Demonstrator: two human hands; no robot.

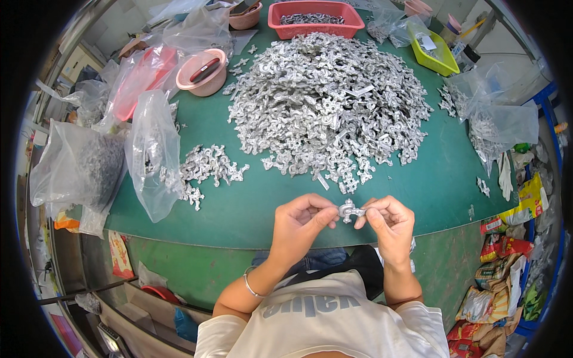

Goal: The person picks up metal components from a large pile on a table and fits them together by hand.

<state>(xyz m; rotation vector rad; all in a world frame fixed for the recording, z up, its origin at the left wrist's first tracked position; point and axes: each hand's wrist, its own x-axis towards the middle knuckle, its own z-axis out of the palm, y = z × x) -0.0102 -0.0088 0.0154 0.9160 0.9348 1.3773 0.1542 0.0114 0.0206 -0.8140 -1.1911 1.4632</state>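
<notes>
Between my two hands, just above the front edge of the green table (pixel 203 230), is a small silver metal casting (pixel 348 210) with rounded knobs and a short arm. My left hand (pixel 301 227) pinches its left side between thumb and forefinger. On the other side, my right hand (pixel 391 227) grips the short arm with thumb and fingertips. A large heap of similar silver castings (pixel 328 101) lies beyond my hands. Farther left is a smaller pile of castings (pixel 209 167), partly spilling beside a clear plastic bag (pixel 154 155).
A red basket (pixel 274 15) with metal parts stands at the back, near a yellow-green basket (pixel 441 64). To the left, a pink bowl (pixel 203 88) holds a dark red-and-black tool (pixel 205 70). Filled plastic bags (pixel 80 167) crowd the left edge; another bag (pixel 501 122) lies right.
</notes>
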